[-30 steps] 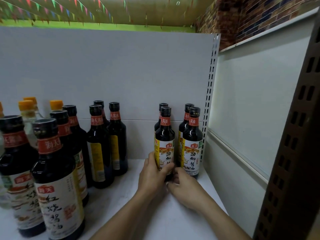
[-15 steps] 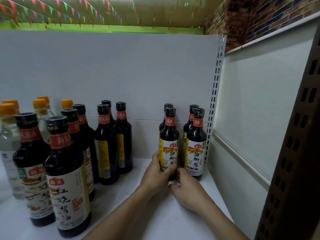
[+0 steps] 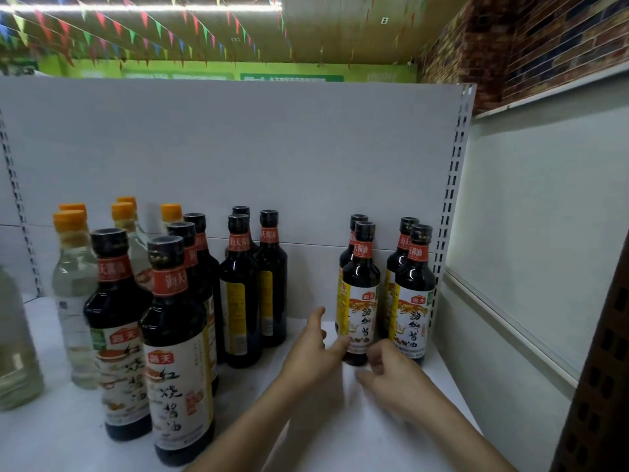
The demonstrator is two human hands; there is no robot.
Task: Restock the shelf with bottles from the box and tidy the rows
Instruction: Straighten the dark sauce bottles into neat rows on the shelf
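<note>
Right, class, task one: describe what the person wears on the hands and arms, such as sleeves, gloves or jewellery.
The left hand and right hand wear no gloves, and no rings show, though the right is blurred. Both forearms are uncovered: no sleeve, watch or bracelet shows as far as the picture's lower edge.

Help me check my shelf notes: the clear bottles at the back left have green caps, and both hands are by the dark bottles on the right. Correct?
Not quite. The head view shows orange caps on the clear bottles, not green. The rest holds: the left hand and right hand are by the dark bottles on the right.
</note>
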